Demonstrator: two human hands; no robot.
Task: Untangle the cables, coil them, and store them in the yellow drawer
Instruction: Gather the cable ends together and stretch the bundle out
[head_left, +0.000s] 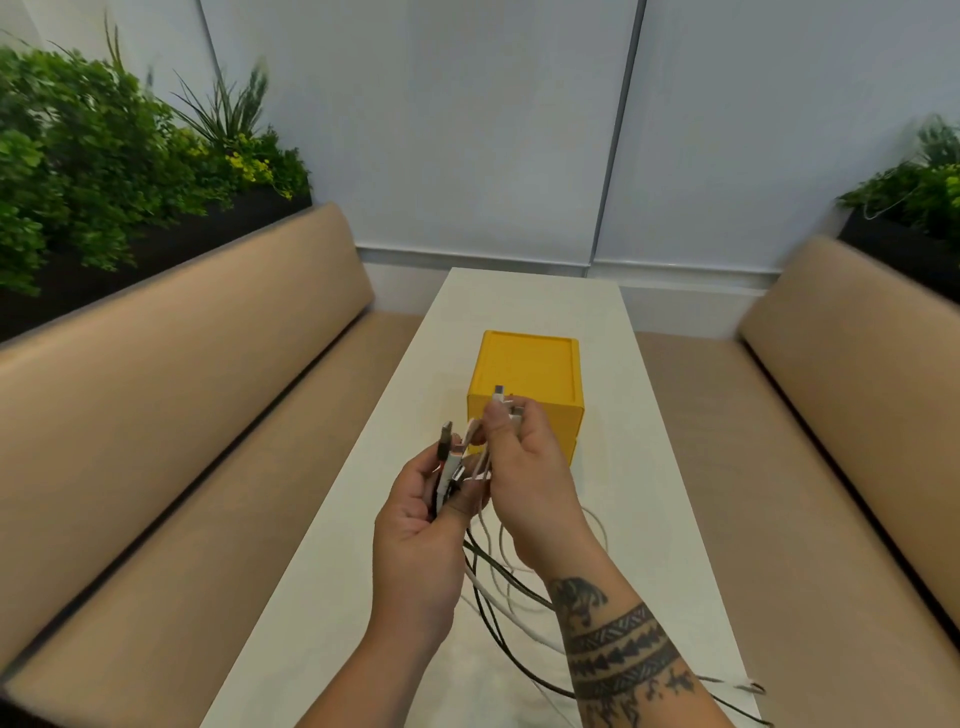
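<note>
Left hand (415, 540) grasps a bunch of cables (498, 587) near their ends; black and white plugs stick up above its fingers. Right hand (530, 478) pinches a white plug (498, 396) between thumb and fingers, just beside the left grip. Below both grips the cables hang in tangled loops onto the white table (649, 467). Yellow drawer (524, 374) — just beyond the right grip.

Long white table (524, 306), tan benches (171, 395) either side, pale panelled wall (415, 119), green planters (88, 171) behind
</note>
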